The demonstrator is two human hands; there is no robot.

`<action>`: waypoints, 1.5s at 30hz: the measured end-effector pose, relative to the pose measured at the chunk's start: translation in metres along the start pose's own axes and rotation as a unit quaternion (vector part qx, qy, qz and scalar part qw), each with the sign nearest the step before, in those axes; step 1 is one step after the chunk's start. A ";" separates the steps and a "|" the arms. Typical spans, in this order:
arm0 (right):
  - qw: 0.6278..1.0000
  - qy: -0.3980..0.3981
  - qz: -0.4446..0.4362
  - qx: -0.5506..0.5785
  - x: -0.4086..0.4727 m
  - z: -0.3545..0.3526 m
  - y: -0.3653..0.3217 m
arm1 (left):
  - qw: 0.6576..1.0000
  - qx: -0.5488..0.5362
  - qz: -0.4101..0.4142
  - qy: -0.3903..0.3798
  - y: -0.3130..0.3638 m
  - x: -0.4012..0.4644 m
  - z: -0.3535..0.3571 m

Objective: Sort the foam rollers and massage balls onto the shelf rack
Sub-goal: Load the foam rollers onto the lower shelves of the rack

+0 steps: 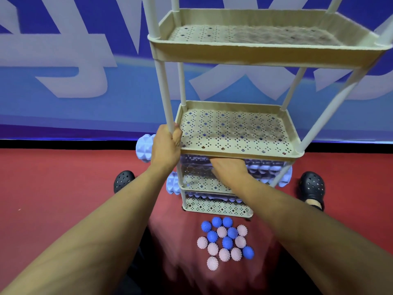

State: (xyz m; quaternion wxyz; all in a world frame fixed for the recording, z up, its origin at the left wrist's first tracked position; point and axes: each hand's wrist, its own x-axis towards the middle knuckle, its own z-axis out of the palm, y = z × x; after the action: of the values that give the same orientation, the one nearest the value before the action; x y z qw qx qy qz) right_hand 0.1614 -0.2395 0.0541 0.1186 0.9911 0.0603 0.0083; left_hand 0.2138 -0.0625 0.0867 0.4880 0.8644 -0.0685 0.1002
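A beige shelf rack (238, 155) with several perforated tiers stands on the red floor. My left hand (167, 145) grips its front left pole just above the second visible tier. My right hand (228, 169) reaches under that tier and rests on a lavender foam roller (265, 168) lying on the shelf below; its fingers are partly hidden. Another roller end (173, 183) sticks out to the left lower down, and one more roller (144, 150) shows behind my left hand. Several blue and pink spiky massage balls (225, 241) lie clustered on the floor in front of the rack.
My feet in black perforated clogs (312, 188) stand either side of the rack, the left one (123, 179) beside my forearm. A blue banner wall (85, 81) closes the space behind the rack. The two upper tiers (255, 54) hold nothing.
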 end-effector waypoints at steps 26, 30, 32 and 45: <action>0.966 0.181 0.092 0.160 -0.087 0.066 0.073 | 0.990 0.056 -0.084 -0.095 -0.080 -0.034 -0.012; 0.857 0.278 0.217 0.376 -0.133 0.085 0.081 | 0.979 0.006 -0.171 -0.110 -0.098 -0.032 -0.017; 0.792 0.256 0.335 0.441 -0.140 0.090 0.093 | 0.972 -0.041 -0.199 -0.119 -0.102 -0.028 -0.017; 0.685 0.107 0.346 0.632 -0.094 0.079 0.141 | 0.982 -0.048 -0.165 -0.082 -0.073 -0.033 0.009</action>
State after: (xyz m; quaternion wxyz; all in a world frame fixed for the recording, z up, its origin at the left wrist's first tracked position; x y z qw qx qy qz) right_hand 0.0868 -0.4055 0.0105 -0.5546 0.7736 -0.2841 0.1150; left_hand 0.1985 -0.0318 0.0134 0.5316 0.8446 0.0304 -0.0567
